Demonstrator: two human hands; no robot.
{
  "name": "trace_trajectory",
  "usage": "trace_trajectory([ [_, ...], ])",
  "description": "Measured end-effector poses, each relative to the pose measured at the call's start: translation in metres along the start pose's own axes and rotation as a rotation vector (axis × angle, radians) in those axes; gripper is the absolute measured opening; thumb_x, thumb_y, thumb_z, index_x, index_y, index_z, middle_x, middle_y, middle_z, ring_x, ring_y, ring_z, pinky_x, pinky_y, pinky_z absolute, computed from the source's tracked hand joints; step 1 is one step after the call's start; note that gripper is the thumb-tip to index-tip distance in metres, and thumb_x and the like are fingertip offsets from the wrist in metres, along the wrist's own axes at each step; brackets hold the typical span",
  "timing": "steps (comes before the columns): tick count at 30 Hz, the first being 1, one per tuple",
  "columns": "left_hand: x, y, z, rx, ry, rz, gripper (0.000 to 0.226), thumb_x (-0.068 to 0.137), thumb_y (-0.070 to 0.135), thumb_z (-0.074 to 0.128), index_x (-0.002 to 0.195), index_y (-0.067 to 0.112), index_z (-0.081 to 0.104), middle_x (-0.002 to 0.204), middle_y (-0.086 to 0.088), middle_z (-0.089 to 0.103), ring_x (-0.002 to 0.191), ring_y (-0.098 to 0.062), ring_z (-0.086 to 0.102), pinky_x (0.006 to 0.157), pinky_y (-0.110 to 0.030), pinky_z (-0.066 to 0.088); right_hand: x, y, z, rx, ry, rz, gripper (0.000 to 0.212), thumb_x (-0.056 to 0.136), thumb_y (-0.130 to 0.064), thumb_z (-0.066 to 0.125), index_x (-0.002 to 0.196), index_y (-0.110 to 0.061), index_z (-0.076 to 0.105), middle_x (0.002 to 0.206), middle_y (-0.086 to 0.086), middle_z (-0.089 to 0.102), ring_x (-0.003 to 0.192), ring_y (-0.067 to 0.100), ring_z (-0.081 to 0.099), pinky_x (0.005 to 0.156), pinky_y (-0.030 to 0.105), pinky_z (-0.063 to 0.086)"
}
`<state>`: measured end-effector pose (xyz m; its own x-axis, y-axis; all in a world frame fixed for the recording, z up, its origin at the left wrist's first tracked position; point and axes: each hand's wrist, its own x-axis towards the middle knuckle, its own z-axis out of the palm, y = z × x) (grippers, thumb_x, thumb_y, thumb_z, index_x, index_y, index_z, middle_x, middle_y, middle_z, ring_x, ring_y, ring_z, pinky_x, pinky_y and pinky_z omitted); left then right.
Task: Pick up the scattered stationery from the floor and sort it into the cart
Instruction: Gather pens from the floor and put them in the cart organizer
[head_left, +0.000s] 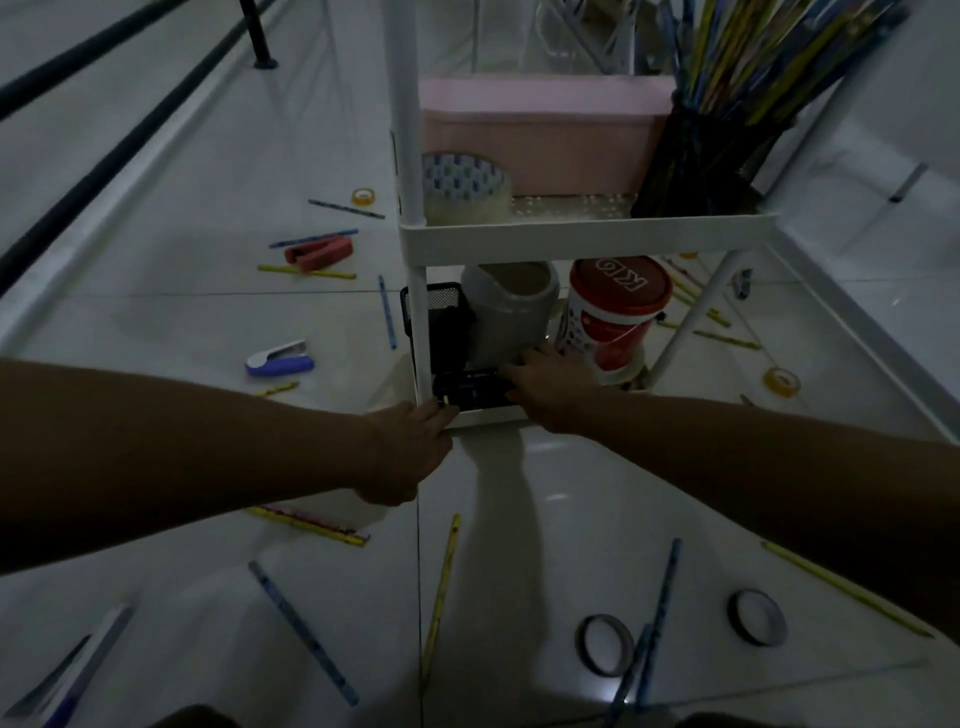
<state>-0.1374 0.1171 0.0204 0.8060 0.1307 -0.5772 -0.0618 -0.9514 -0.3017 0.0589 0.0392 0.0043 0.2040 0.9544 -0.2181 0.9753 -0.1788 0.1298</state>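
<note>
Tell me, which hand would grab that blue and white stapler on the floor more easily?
The left hand. The stapler lies on the floor on its side; the right hand is reaching into the cart's bottom shelf.

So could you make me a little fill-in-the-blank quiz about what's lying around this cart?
1. The pink bin sits on the cart's ______ shelf, beside the big tape roll.
2. The lid of the bucket on the lower shelf is ______.
3. The black cup on the cart is full of ______.
4. The stapler on the floor beyond the blue-and-white one is ______.

Missing words: upper; red; pencils; red
</note>
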Motion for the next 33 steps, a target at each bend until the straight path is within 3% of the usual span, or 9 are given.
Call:
trace_trajectory([
  [8, 0.01, 0.003, -0.001, -0.022, -0.042, 0.01, 0.07, 0.096, 0.034, 0.047, 0.15, 0.003, 0.014, 0.157, -0.025, -0.005, 0.146, -0.037, 0.004, 0.113, -0.044, 0.024, 0.011, -0.012, -0.003, -0.07, 0.076, -0.013, 0.04, 0.091, -0.014, 0.051, 0.131, -0.016, 0.048, 0.128, 0.012, 0.052, 0.123, 0.034, 0.042, 0.098, 0.046, 0.038],
  [12, 0.013, 0.006, -0.003, -0.039, -0.085, 0.009, 0.069, 0.098, 0.031, 0.044, 0.15, 0.003, 0.011, 0.157, -0.026, -0.006, 0.145, -0.039, 0.007, 0.113, -0.046, 0.024, 0.015, -0.018, -0.007, -0.058, 0.135, 0.01, 0.037, 0.094, -0.015, 0.048, 0.131, -0.015, 0.047, 0.127, 0.013, 0.055, 0.12, 0.034, 0.046, 0.095, 0.044, 0.039],
  [16, 0.014, 0.007, -0.004, -0.024, -0.09, 0.008, 0.069, 0.098, 0.03, 0.044, 0.151, 0.005, 0.008, 0.156, -0.027, -0.006, 0.145, -0.041, 0.008, 0.113, -0.047, 0.024, 0.019, -0.019, -0.009, -0.015, 0.124, 0.006, 0.047, 0.092, -0.015, 0.052, 0.137, -0.017, 0.04, 0.128, 0.013, 0.054, 0.122, 0.035, 0.045, 0.094, 0.047, 0.041],
  [23, 0.015, 0.007, -0.003, -0.005, -0.086, 0.01, 0.069, 0.097, 0.031, 0.045, 0.151, 0.005, 0.009, 0.156, -0.027, -0.004, 0.144, -0.041, 0.009, 0.113, -0.047, 0.023, 0.012, -0.019, -0.009, -0.013, 0.131, -0.018, 0.05, 0.093, -0.016, 0.05, 0.14, -0.015, 0.034, 0.135, 0.016, 0.044, 0.125, 0.035, 0.041, 0.096, 0.046, 0.039],
  [33, 0.021, 0.008, -0.031, 0.048, -0.022, 0.062, 0.064, 0.096, 0.031, 0.047, 0.148, 0.005, 0.02, 0.153, -0.023, 0.015, 0.134, -0.038, 0.028, 0.108, -0.047, 0.033, -0.017, -0.003, -0.008, -0.069, -0.002, -0.013, 0.041, 0.095, -0.026, 0.045, 0.134, -0.013, 0.04, 0.135, 0.016, 0.041, 0.123, 0.034, 0.04, 0.096, 0.045, 0.04],
])
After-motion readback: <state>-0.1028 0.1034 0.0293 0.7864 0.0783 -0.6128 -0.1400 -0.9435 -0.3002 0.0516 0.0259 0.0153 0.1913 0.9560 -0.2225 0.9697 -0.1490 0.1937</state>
